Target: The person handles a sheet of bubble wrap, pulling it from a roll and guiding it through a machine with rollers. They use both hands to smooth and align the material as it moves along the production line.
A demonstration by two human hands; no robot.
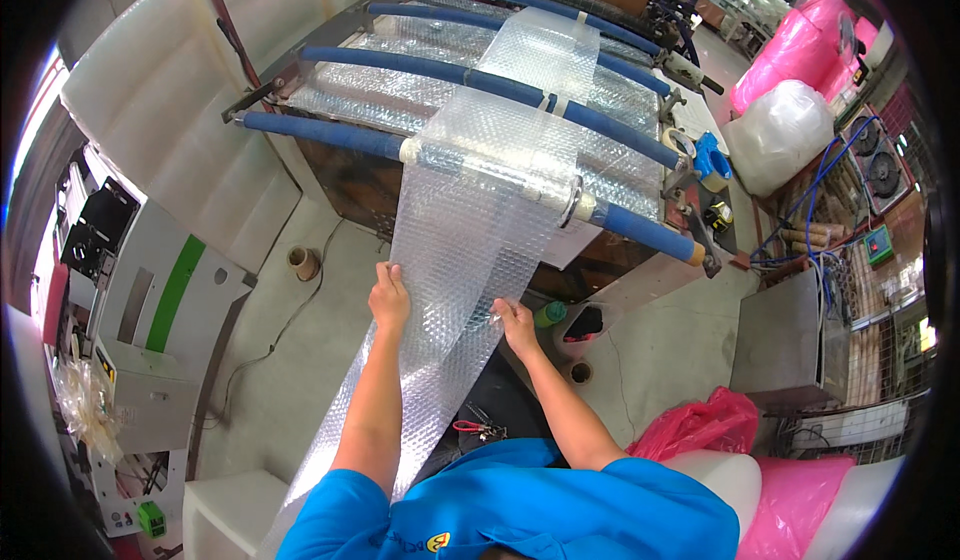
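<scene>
- Here, a person in a blue shirt stands at a roller machine w/ blue-covered bars, both forearms reaching up from the lower edge.
- Bubble wrap sheet: a long clear strip coming off the front roller, running down toward the person, passing betw. the two hands and trailing on past the left arm to the floor at lower left.
- Long axis runs roughly away from the person, machine end far, loose end near; it slants a bit, so the strip lies straight ahead of and betw. the hands.
- Left hand: fingers closed on the strip's left edge, gripping it; looks like a pinch, thumb hidden.
- Right hand: pinching the right edge, fingers curled over the film.
- Hands sit at about equal reach; left is slightly farther up the strip, right slightly lower and nearer the body.
- Strip looks taut-ish betw. roller and hands, slacker below them.
- Nearby: red-handled pliers on the floor by the body, cardboard core left of the strip, green bottle just right of the right hand, pink bags at right.
</scene>
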